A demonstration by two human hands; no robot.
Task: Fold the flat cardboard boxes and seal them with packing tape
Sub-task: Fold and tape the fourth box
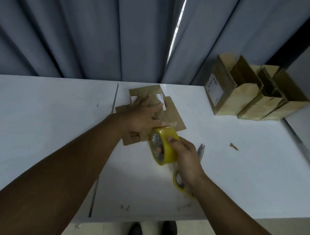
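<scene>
A flat brown cardboard box (pixel 170 116) with a white label lies on the white table (pixel 52 130), just beyond the middle. My left hand (pixel 143 115) lies spread on it with straight fingers, the thumb at the end of the tape. My right hand (pixel 186 157) grips a roll of yellow packing tape (pixel 164 148), held on edge just in front of the box. The roll's free end reaches the box's near edge under my left thumb.
Several folded cardboard boxes (pixel 254 93) stand at the back right of the table. Scissors with yellow handles (pixel 179 182) lie under my right wrist. A small cardboard scrap (pixel 233 146) lies to the right. Grey curtains hang behind the table.
</scene>
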